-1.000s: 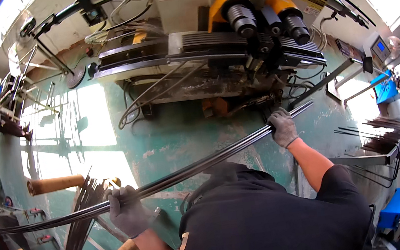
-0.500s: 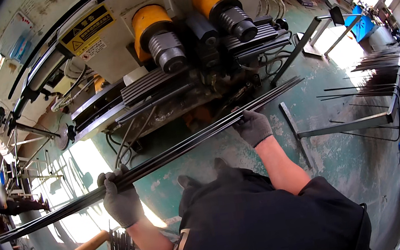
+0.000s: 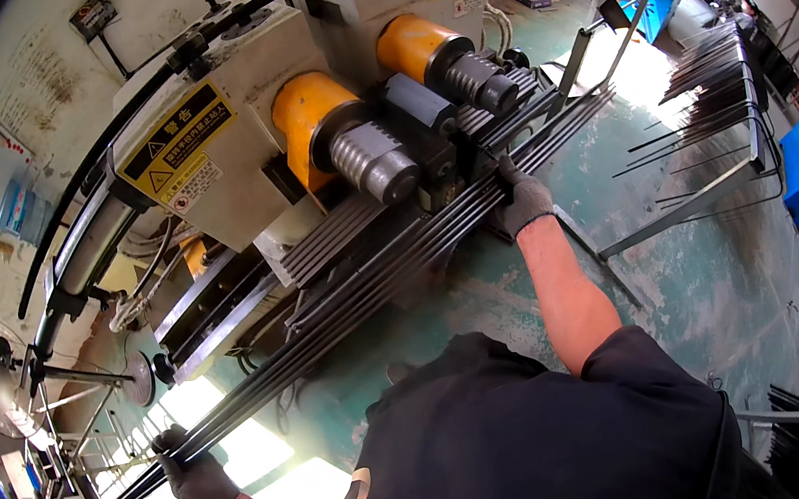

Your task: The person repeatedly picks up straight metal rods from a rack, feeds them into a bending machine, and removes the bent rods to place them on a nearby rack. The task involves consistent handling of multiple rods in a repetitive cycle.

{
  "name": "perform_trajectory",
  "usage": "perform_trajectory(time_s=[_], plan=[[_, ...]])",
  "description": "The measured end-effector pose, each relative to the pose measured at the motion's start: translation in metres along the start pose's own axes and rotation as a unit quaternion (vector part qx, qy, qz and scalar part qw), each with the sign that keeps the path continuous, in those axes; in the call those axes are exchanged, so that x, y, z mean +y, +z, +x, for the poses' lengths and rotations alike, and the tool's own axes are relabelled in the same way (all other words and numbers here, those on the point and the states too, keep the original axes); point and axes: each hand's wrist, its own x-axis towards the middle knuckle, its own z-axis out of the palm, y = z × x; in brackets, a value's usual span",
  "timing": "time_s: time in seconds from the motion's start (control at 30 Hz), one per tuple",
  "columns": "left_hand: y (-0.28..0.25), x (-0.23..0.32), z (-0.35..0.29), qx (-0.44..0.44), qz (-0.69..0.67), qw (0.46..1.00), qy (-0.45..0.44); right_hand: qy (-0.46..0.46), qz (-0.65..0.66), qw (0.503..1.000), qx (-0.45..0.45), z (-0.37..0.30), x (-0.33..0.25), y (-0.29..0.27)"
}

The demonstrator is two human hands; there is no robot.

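2 black-yellow warning labels [image 3: 179, 142], triangle signs [image 3: 160, 180] on each, white notices [image 3: 192, 183] below, on pale machine housings [image 3: 248, 98]

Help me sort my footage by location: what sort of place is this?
Probably a metalworking shop: a large machine with orange housings, the long dark rods being held, and a metal rack bearing more thin, dark bars.

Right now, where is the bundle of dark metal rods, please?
In the head view, the rods slant from lower left to upper right before the pale machine, held by the grey-gloved left hand and right hand.
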Motion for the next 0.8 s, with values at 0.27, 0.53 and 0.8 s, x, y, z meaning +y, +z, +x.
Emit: perform_trajectory(time_s=[0.27,0.53,0.8], plan=[[-0.02,-0.056,0.062,0.083,0.088,0.991,-0.054,-0.073,-0.024,0.995,-0.066,-0.049,0.034,0.093],[0.014,-0.149,0.095,0.139,0.043,0.982,-0.118,-0.339,-0.341,0.869,-0.117,0.1,0.064,0.049],[0.065,-0.236,0.073,0.05,0.049,0.977,-0.204,-0.277,-0.523,0.8,0.096,0.071,0.076,0.085]])
